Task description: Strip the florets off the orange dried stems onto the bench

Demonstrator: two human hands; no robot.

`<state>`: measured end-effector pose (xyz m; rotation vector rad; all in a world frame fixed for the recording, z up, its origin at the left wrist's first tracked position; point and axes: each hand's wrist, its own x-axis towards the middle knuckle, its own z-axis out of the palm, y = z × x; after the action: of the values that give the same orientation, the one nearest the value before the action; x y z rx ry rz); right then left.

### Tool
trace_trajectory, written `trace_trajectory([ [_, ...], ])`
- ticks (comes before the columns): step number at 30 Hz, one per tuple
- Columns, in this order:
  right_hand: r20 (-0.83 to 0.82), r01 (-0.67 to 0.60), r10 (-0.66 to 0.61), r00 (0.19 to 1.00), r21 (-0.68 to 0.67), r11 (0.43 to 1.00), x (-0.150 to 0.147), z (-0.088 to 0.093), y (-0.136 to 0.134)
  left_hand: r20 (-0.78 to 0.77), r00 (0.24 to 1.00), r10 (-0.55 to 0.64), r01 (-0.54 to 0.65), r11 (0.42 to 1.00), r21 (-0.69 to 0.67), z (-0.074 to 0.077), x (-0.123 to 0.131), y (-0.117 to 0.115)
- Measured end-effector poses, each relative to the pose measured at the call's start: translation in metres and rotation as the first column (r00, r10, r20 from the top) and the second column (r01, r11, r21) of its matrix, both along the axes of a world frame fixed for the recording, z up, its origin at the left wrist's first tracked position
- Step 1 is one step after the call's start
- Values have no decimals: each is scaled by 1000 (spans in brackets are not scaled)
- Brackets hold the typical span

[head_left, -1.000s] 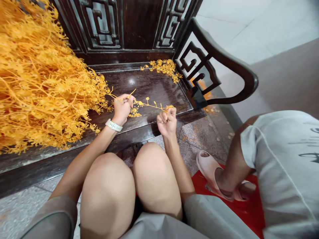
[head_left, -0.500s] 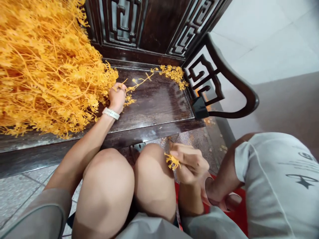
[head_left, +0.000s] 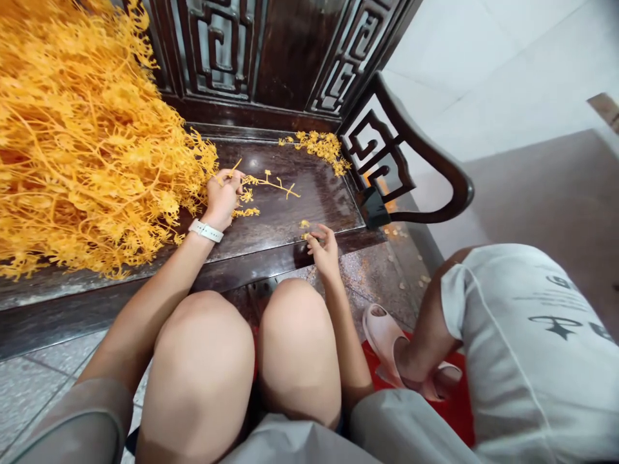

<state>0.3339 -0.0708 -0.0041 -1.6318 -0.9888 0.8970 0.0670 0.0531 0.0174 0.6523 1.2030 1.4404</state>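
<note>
My left hand [head_left: 224, 198], with a pale watch [head_left: 206, 231] on its wrist, pinches a yellow artificial flower sprig [head_left: 271, 182] over the dark wooden bench [head_left: 273, 229]. The sprig's largely bare, branching stem points to the right. Beside that hand rises a big heap of yellow artificial flower sprigs [head_left: 97, 148]. At the bench's front edge is my right hand [head_left: 325, 250], its fingers apart. A small yellow flower piece [head_left: 304, 224] is just off its fingertips, and another shows at the thumb tip. Below my left hand lie a few yellow blossoms [head_left: 246, 212].
A small pile of loose yellow blossoms [head_left: 323, 148] lies at the bench's back right corner. The carved armrest [head_left: 420, 161] closes off the right end. Another person's leg [head_left: 425, 335] in a pink slipper [head_left: 384, 338] is close on my right. Yellow bits litter the floor.
My right hand has moved from beside my knee up to the bench edge, and its fingers have opened from around a flower cluster. The sprig in my left hand now points lower.
</note>
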Motion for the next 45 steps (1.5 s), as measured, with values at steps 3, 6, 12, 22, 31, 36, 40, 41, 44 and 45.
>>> trace_trajectory([
  [3,131,27,-37,991,76,997,5,-16,-4,-5,1000,-7,7,1000,16,-3,2,0],
  [6,265,1,-45,963,162,987,2,-17,-13,-8,1000,-20,20,999,31,-5,4,-1],
  [12,595,-149,51,802,117,982,-4,-18,-31,11,1000,-13,13,1000,20,-4,3,-1],
  [22,627,-100,-62,776,220,970,-10,-9,-25,17,1000,-18,18,1000,11,-6,5,-6],
  [31,578,-299,218,786,48,953,-43,-13,10,23,999,-23,22,999,33,-9,4,-8],
  [36,557,-263,131,820,163,951,-40,-19,8,65,996,-54,52,998,24,-9,4,-9],
  [40,506,-225,43,862,303,926,-41,-18,5,47,993,-110,108,993,49,-7,8,-12],
  [41,495,-219,26,868,334,917,-42,-14,5,37,991,-127,125,991,57,-6,10,-13],
  [44,499,-210,-38,866,430,878,-44,9,5,5,987,-159,158,984,83,-3,13,-15],
  [45,511,-214,-58,857,458,863,-45,19,7,-4,985,-171,170,981,89,-2,15,-16],
])
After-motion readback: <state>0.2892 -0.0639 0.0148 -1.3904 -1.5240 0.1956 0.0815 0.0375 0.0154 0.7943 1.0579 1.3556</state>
